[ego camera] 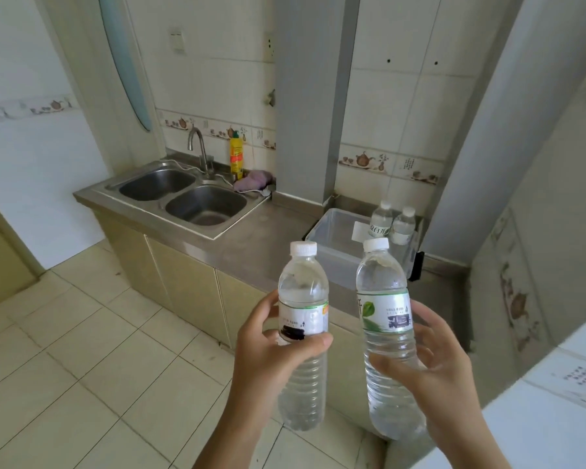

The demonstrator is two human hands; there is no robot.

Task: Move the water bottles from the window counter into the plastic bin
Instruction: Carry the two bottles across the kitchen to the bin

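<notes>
In the foreground, above the tiled floor (82,333), the left hand (268,353) grips a clear water bottle (303,333) upright, thumb curled across its label; fingers behind are hidden. Beside it, the right hand (437,363) wraps a second water bottle (388,333), its base near the frame's lower edge. Farther, at the counter's (251,245) right end, a translucent plastic bin (332,238) holds two more bottles (391,221) in its far corner, lower halves blurred by its wall. A double sink (183,198) lies toward the left end.

A home kitchen: double steel sink (186,201), tap (197,147), tiled walls, cabinets (183,275).
</notes>
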